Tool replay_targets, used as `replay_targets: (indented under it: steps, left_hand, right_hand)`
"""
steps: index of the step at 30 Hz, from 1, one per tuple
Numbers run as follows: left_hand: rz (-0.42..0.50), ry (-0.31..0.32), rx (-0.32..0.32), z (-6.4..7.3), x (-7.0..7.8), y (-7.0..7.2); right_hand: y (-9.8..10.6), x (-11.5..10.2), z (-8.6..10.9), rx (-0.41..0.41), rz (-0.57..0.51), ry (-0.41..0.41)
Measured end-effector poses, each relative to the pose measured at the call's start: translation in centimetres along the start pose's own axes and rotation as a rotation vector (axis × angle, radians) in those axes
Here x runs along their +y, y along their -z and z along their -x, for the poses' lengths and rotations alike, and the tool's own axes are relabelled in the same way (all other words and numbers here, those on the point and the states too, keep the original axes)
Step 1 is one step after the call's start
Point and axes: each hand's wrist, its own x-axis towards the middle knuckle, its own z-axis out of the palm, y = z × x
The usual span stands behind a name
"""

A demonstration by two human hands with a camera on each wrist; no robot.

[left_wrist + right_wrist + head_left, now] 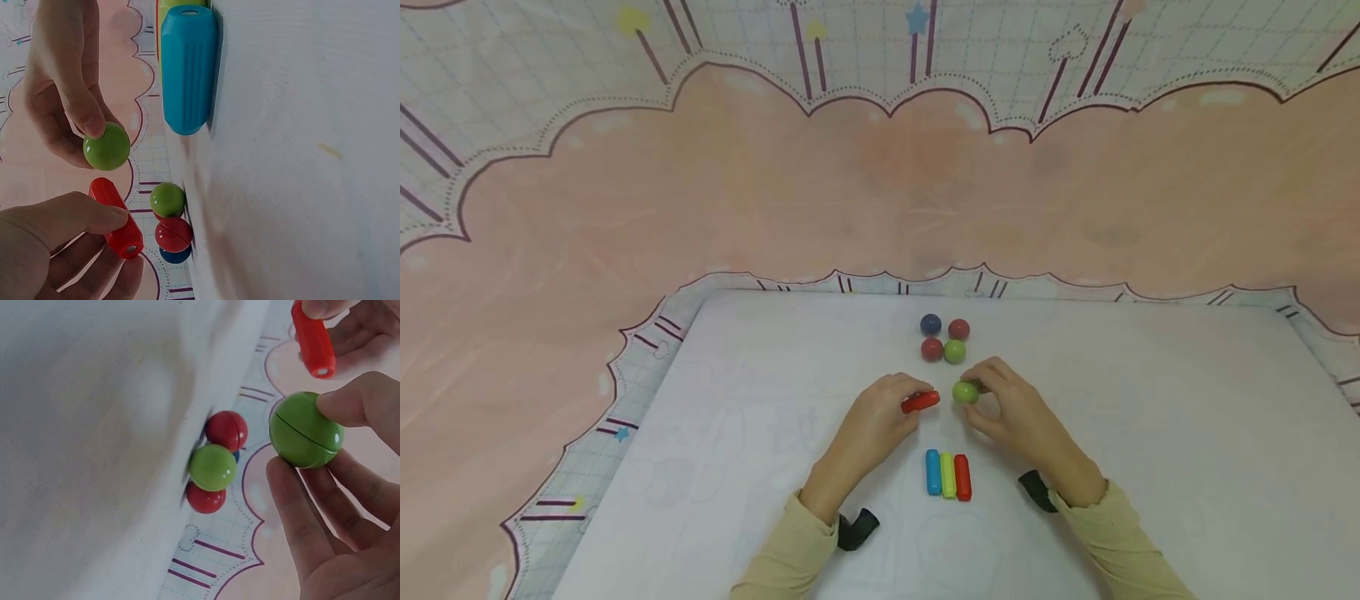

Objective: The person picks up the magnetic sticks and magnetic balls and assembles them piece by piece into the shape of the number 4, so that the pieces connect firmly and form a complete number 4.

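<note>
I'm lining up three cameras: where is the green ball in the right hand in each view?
Head: held green ball, right of centre, below mid-height.
Left wrist: ball, left side, mid-height.
Right wrist: ball, right of centre, mid-height.
Shared landmark: red stick in the left hand.

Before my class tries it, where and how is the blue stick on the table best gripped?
Probably by its two ends, pinched from above: the blue stick lies flat with both ends free, while the yellow stick sits close along its right side, leaving little room there.
</note>
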Motion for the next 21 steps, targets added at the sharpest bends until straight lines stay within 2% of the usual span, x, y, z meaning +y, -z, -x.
replay_targets:
  steps: [8, 21]
  left_hand:
    - [-0.017, -0.02, -0.009, -0.26, 0.16, -0.09]
    - [-0.031, -0.03, -0.028, -0.42, 0.46, -0.26]
  right_hand:
    - [-0.02, -0.2, 0.05, 0.009, -0.013, 0.055]
    - [-0.16, -0.57, 0.03, 0.009, -0.013, 0.065]
